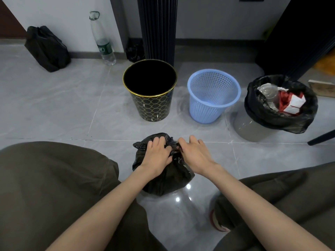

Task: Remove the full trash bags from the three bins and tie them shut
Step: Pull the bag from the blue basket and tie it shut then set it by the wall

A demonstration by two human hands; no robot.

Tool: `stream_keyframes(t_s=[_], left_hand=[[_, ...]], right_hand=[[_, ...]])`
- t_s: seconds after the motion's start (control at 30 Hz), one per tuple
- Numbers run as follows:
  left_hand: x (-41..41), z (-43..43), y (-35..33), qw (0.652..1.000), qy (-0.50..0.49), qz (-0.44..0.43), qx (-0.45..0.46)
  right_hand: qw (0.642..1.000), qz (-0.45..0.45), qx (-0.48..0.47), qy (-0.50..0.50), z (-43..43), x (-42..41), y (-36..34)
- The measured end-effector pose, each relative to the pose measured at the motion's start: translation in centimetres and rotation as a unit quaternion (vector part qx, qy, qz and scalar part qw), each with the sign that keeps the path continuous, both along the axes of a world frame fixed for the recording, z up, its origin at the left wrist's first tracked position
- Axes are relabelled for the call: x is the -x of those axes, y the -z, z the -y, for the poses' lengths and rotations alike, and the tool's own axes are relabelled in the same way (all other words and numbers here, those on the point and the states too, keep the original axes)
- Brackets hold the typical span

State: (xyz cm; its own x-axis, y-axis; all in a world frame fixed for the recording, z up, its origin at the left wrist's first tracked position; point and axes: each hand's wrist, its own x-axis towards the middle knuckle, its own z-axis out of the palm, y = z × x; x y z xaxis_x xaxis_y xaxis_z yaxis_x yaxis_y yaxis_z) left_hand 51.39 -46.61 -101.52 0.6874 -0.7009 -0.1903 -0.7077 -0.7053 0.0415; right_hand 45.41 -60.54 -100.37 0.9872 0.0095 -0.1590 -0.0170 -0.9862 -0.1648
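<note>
A full black trash bag [163, 180] sits on the floor between my knees. My left hand [157, 154] grips the gathered plastic at its top. My right hand [194, 153] pinches the same bunched top from the right side, its outer fingers stretched forward. Beyond the bag stand a black bin with a gold rim [150, 91] and a blue mesh bin [212, 95], both without a bag. At the right a grey bin [253, 129] holds an open black bag [279, 113] full of paper and plastic waste. Another black bag [49, 49] leans against the far left wall.
A tall clear plastic bottle [103, 40] stands by the wall. A small black bag [135, 51] lies beside a dark ribbed column [157, 28]. A dark chair leg [320, 138] reaches in at the right, with a wooden board [320, 87] behind it. My knees flank the bag.
</note>
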Motion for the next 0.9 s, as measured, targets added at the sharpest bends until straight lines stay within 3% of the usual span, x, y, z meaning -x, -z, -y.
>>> stream_keyframes(t_s=[0.1, 0.17, 0.23, 0.33, 0.43, 0.57, 0.63, 0.73, 0.83, 0.9], left_hand=[[-0.2, -0.1, 0.1, 1.0, -0.006, -0.001, -0.001], [-0.2, -0.2, 0.3, 1.0, -0.005, -0.011, -0.006], [-0.3, -0.5, 0.7, 0.999, -0.01, -0.027, -0.018], [-0.3, -0.6, 1.2, 0.996, -0.04, -0.079, -0.004], [-0.3, -0.2, 1.2, 0.989, -0.06, -0.131, 0.04], [-0.7, -0.3, 1.2, 0.972, -0.077, -0.196, 0.104], [-0.7, -0.2, 1.3, 0.962, -0.077, -0.225, 0.131], [-0.7, -0.2, 1.2, 0.944, -0.099, -0.269, 0.167], [-1.3, -0.5, 0.9, 0.935, -0.102, -0.302, 0.157], [-1.9, -0.7, 0.7, 0.948, -0.082, -0.28, 0.129]], right_hand=[[0.999, -0.001, -0.04, -0.007, 0.1, -0.2, -0.5], [0.993, -0.066, -0.094, 0.012, 0.8, -0.6, -0.6], [0.961, -0.15, -0.227, 0.056, 1.9, -0.9, -0.7], [0.851, -0.194, -0.454, 0.183, 2.6, -0.7, -1.1], [0.707, -0.162, -0.625, 0.288, 1.9, -0.4, 0.1], [0.521, -0.113, -0.763, 0.367, 0.7, -0.3, 1.2], [0.461, -0.106, -0.788, 0.394, 0.2, -0.4, 1.5], [0.438, -0.057, -0.772, 0.456, 0.0, -0.5, 2.2], [0.473, 0.001, -0.731, 0.491, 0.7, -0.5, 3.3], [0.493, 0.024, -0.721, 0.486, 1.2, -0.5, 3.5]])
